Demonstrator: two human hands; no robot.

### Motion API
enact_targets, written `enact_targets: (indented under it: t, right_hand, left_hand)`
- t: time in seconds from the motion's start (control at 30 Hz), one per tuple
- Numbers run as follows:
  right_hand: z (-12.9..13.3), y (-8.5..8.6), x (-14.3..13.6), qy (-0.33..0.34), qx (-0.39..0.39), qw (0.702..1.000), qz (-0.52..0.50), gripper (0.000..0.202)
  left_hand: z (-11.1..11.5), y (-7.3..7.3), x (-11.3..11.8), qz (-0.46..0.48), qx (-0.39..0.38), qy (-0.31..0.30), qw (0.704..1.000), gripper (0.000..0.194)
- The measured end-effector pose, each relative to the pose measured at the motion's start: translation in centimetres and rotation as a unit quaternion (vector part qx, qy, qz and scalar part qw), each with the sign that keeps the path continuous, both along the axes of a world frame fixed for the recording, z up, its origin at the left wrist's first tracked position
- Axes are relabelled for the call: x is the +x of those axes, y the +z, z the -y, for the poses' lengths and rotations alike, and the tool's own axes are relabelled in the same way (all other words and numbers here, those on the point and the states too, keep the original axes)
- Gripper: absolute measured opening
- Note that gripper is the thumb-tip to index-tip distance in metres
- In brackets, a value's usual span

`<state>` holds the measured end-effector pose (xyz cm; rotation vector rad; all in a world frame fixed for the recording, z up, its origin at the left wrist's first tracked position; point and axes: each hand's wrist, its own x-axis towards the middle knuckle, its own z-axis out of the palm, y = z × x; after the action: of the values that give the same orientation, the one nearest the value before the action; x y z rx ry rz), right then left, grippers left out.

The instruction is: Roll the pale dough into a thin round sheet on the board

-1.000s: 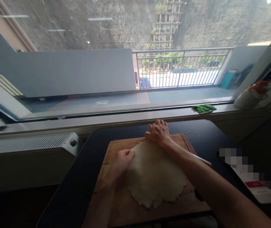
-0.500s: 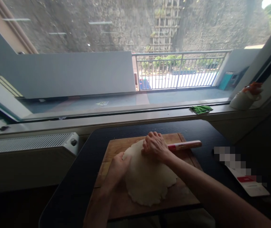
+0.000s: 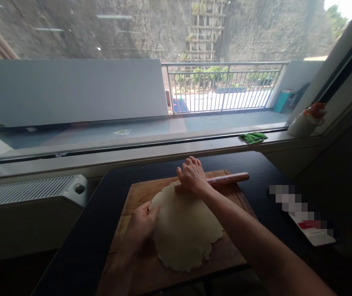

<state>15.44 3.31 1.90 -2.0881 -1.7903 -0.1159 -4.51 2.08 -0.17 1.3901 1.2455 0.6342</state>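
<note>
Left fingers [image 3: 145,206] pinched around one edge of the dough [image 3: 185,228], right fingers [image 3: 189,162] spread past the rolling pin [image 3: 229,179]

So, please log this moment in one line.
left hand: at edge of dough | right hand: on rolling pin | dough: flat on cutting board

A person's right arm [image 3: 240,226] stretches forward, right hand [image 3: 192,174] palm-down, while the left hand [image 3: 142,222] pinches closer in.

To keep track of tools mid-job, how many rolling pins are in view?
1: the rolling pin under the right hand, lying over the far part of the dough and reaching past the board. The right forearm could hide another.
</note>
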Motion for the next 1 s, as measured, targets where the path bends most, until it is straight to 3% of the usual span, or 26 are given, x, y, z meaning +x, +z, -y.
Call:
enact_targets:
  t: [0.07,0.17,0.23,0.37,0.43,0.6,0.8,1.0]
  right_hand:
    - [0.1,-0.1,-0.3,0.026,0.007,1.0,0.003,0.045]
    - [2.5,-0.8,-1.2,0.079,0.024,0.996,0.015,0.047]
    - [2.9,-1.0,-1.3,0.075,0.021,0.997,0.018,0.047]
    - [-0.3,-0.1,-0.5,0.001,-0.034,0.999,-0.005,0.046]
    - [-0.9,0.1,-0.6,0.0,-0.044,0.999,-0.011,0.047]
    - [2.1,-0.9,-1.8,0.076,-0.002,0.997,0.019,0.048]
    - [-2.3,-0.1,-0.7,-0.021,-0.07,0.997,-0.03,0.05]
    - [2.2,-1.1,-3.1,0.066,0.025,0.997,0.017,0.043]
  left_hand:
    - [0.0,-0.1,-0.1,0.0,-0.002,-0.001,1.0,0.037]
    - [0.0,-0.1,-0.2,-0.011,-0.005,-0.007,1.0,0.037]
    - [0.1,0.1,-0.1,-0.015,0.002,-0.01,1.0,0.037]
    - [0.3,0.7,0.1,-0.018,0.008,-0.01,1.0,0.038]
    - [0.4,0.9,0.2,-0.012,0.005,-0.009,1.0,0.037]
    - [0.5,0.8,0.2,-0.004,0.002,-0.007,1.0,0.034]
    - [0.4,0.3,0.0,-0.01,0.017,-0.017,1.0,0.035]
    - [0.5,0.2,0.0,-0.019,0.016,-0.01,1.0,0.036]
